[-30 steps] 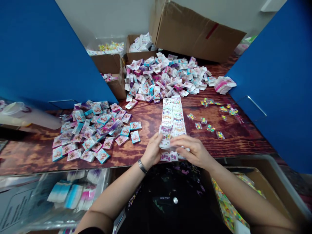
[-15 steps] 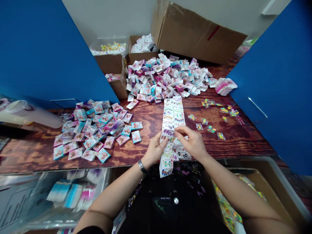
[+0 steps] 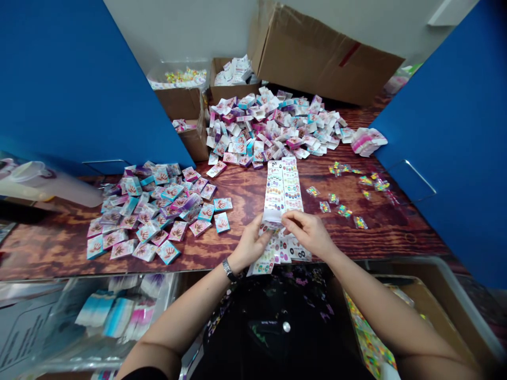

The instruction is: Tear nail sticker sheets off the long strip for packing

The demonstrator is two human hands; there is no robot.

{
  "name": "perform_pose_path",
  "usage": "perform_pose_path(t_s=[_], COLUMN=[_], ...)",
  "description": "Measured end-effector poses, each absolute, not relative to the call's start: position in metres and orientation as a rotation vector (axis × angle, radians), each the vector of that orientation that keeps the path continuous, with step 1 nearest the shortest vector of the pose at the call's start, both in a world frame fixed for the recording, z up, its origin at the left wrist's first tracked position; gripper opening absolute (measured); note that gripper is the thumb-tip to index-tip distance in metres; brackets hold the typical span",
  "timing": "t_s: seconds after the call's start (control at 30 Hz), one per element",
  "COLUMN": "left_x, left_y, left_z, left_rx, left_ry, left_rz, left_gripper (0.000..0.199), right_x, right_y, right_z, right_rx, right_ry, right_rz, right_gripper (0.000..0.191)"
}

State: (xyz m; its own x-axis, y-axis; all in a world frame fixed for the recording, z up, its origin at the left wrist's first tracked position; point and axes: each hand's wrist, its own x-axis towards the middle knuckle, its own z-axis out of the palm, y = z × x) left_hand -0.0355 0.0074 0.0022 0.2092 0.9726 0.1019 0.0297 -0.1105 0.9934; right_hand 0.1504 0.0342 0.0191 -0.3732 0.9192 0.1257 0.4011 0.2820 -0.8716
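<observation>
My left hand (image 3: pixel 250 244) is closed on a white sticker strip (image 3: pixel 272 216) printed with rows of small coloured ovals, its thumb over the paper. The part between my hands is folded over, so its plain white side shows. At the right edge of that fold, my right hand (image 3: pixel 311 232) pinches the paper with thumb and forefinger. More printed strips (image 3: pixel 292 184) lie flat on the table behind and beneath my hands. One loose end of printed paper (image 3: pixel 262 264) reaches past the front edge under my left wrist.
Closed little boxes (image 3: pixel 150 211) with hand pictures are heaped at left. A larger heap of open boxes (image 3: pixel 273 126) lies at the back before cardboard cartons (image 3: pixel 325 58). Small bags of colourful pieces (image 3: pixel 344 211) are scattered at right. Blue panels (image 3: pixel 447 148) flank the wooden table (image 3: pixel 245 190).
The held strip, which showed its printed side between my hands, is now folded with its white back up. Its hanging lower end has risen and shifted left.
</observation>
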Motion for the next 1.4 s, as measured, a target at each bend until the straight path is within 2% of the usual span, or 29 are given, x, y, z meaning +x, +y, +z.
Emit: perform_pose_path(t_s=[0.27,0.37,0.53,0.63,0.73,0.8,1.0,1.1,1.17,1.27,1.4], left_x=[-0.046,-0.058,-0.067,-0.068,-0.069,-0.069,-0.054,-0.050,-0.051,-0.053,-0.051], left_y=[-0.004,-0.009,-0.006,0.006,0.023,0.032,0.037,0.031,0.025,0.014,0.001], left_z=[-0.005,-0.007,0.003,0.009,0.010,0.009,0.008,0.008,0.009,0.010,0.013], left_rx=[1.260,1.027,0.573,0.390,0.254,0.205,0.163,0.289,0.391,0.510,0.633], left_ry=[0.984,1.001,0.920,0.913,0.940,0.926,0.787,0.769,0.762,0.767,0.725], left_rz=[0.971,0.970,1.004,1.065,1.145,1.176,1.093,1.179,1.189,1.114,1.009], left_gripper=[0.036,0.034,0.036,0.031,0.019,0.017,0.019,0.022,0.028,0.035,0.039], right_x=[0.165,0.179,0.191,0.181,0.164,0.155,0.135,0.129,0.128,0.130,0.132], right_y=[0.069,0.099,0.130,0.110,0.066,0.036,-0.006,-0.009,-0.007,0.006,0.033], right_z=[0.014,0.001,-0.007,0.007,0.022,0.024,0.006,0.012,0.021,0.033,0.036], right_rx=[-1.393,-1.540,-1.694,-1.423,-0.856,-0.576,-0.589,-0.492,-0.505,-0.779,-1.034], right_ry=[-1.955,-1.981,-1.991,-2.075,-2.347,-2.492,-2.388,-2.354,-2.277,-2.098,-1.980], right_rz=[0.699,0.443,0.311,0.199,0.342,0.328,0.037,0.212,0.366,0.453,0.399], right_gripper=[0.025,0.023,0.024,0.041,0.064,0.071,0.042,0.030,0.029,0.029,0.019])
